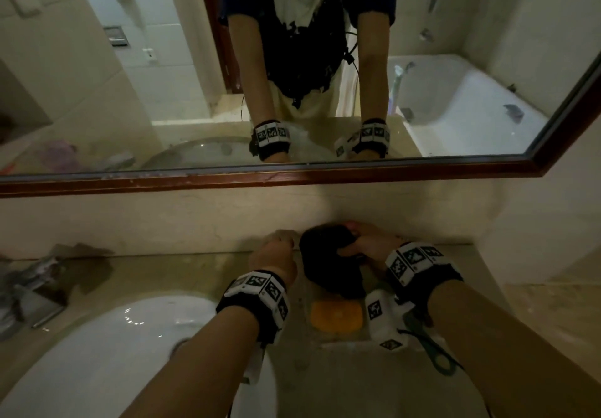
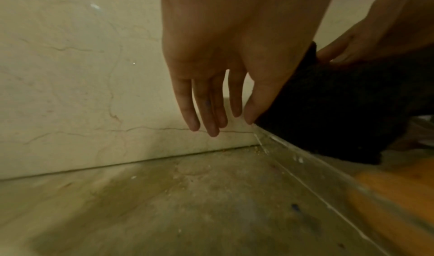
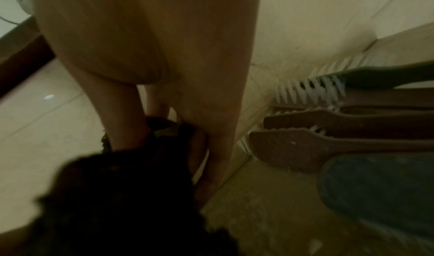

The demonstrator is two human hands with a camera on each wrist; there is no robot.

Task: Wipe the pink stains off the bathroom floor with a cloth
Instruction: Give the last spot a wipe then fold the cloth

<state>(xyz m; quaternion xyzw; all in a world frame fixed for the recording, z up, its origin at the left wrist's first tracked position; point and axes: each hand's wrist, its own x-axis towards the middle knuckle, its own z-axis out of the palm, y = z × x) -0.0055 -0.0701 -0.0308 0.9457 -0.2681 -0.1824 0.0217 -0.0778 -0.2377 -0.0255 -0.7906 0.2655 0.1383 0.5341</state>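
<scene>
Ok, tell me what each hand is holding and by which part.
The right hand grips the black cloth by its upper end, near the wall. The left hand holds nothing.

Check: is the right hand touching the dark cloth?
Touching. In the head view the right hand has its fingers curled round the dark cloth; the right wrist view shows fingers sunk into it.

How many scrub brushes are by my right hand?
3: a dark-handled brush with white bristles nearest the wall, a brown wooden brush beside it, a second brown brush next along. More may be hidden.
</scene>
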